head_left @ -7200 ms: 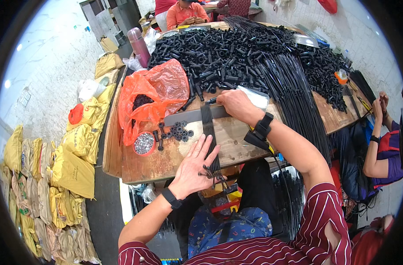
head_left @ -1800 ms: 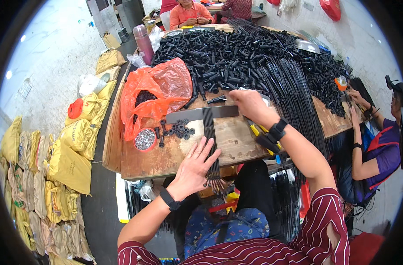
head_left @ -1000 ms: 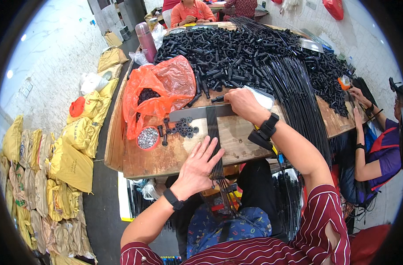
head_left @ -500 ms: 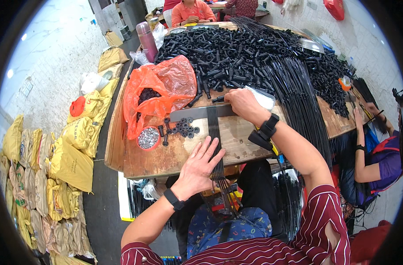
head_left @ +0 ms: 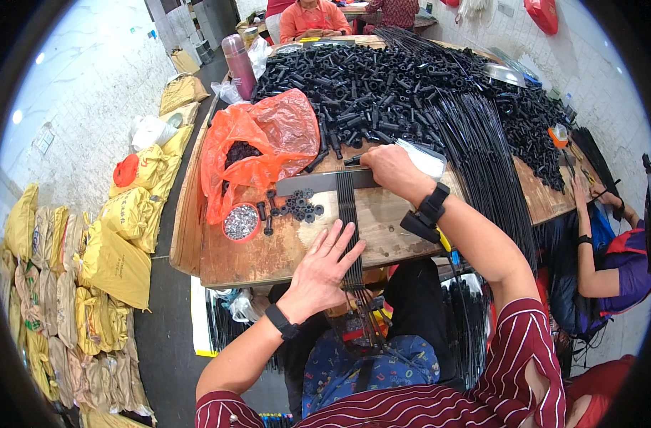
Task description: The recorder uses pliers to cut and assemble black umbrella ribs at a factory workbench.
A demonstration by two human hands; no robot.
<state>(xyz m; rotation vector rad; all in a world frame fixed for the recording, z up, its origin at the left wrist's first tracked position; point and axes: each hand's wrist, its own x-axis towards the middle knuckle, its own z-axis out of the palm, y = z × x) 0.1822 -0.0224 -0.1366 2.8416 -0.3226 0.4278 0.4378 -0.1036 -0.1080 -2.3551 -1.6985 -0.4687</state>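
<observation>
Fingers spread, my left hand [head_left: 322,271] rests flat at the table's front edge, across a row of thin black rods [head_left: 347,207]. These rods run side by side over a flat grey metal bar [head_left: 304,185] and hang down past the edge toward my lap. My right hand [head_left: 397,171] is closed on a short black tube [head_left: 352,160] just beyond the bar; its fingertips are partly hidden. Small black toothed rings [head_left: 302,205] lie left of the rods, beside several black bolt-like pieces [head_left: 268,222] and a round red-rimmed tub of small silver parts [head_left: 241,222].
A big heap of black tubes [head_left: 339,93] covers the table's far side. Long black rods [head_left: 475,157] lie to the right. An orange plastic bag [head_left: 282,128] and a pink flask [head_left: 240,65] stand left. A co-worker's arm [head_left: 589,264] reaches in at right; another person sits opposite.
My right hand has shifted very slightly left with the black tube in it. My left hand stays on the rods. The co-worker's hands at the right have moved a little.
</observation>
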